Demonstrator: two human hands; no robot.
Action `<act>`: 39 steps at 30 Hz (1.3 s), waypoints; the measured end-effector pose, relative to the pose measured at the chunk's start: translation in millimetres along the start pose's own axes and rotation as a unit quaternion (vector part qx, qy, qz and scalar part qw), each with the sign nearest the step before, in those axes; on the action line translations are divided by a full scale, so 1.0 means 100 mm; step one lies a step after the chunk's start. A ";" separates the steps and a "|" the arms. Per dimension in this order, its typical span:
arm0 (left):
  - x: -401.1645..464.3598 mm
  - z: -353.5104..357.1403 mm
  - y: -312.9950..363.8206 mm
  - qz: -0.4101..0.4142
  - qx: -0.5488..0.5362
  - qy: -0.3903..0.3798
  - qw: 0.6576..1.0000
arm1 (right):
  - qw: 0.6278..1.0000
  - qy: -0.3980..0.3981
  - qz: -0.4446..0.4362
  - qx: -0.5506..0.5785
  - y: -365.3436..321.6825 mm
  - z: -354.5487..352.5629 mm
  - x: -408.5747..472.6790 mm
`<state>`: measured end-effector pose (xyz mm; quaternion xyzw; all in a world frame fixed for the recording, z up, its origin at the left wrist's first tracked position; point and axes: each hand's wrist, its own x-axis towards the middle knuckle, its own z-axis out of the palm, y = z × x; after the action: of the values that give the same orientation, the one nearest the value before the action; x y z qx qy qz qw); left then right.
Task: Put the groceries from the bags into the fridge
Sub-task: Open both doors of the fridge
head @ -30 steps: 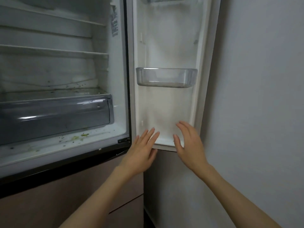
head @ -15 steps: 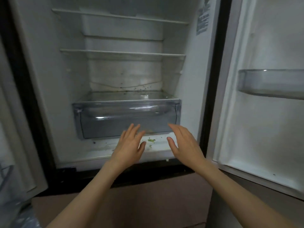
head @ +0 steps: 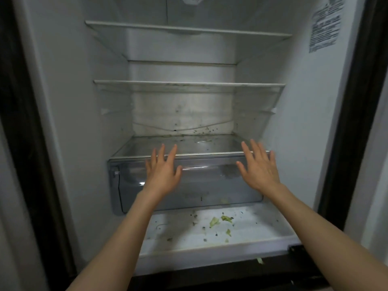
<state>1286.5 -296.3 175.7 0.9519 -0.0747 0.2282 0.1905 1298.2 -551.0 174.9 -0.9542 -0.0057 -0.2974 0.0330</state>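
Head view: we are holding the left hand (head: 162, 175) and the right hand (head: 259, 172) spread, released, before the crisper drawer (head: 201, 185); leaf scraps (head: 220, 222) at 6 o'clock could be dirtying groceries.

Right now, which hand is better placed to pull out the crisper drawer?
Left, marginally: the left hand lies over the crisper drawer front, its fingers at the top lip. The right hand is near the drawer's right corner. Both are open.

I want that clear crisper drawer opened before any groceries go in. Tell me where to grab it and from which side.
Grip the drawer along its top front lip, coming straight from the front with both hands spread apart. The lip runs the full width just under the glass shelf, and the open left hand and right hand are already raised near it, so an even pull probably slides it out straight.
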 end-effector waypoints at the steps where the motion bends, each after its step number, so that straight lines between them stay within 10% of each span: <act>1: 0.03 0.02 -0.02 -0.007 0.012 -0.008 1.000 | 1.000 -0.015 0.003 -0.005 0.02 0.04 0.03; 18: -0.36 0.19 0.02 0.042 0.117 0.215 0.969 | 0.985 0.171 -0.019 0.030 0.20 0.23 -0.24; 39: -1.00 -0.05 0.28 0.017 0.101 0.258 0.961 | 0.955 0.280 -0.054 0.082 0.35 -0.13 -0.79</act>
<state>1189.4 -314.3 142.8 0.8735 -0.0163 0.4757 0.1023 1227.2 -585.8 138.5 -0.8251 -0.0717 -0.5522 0.0954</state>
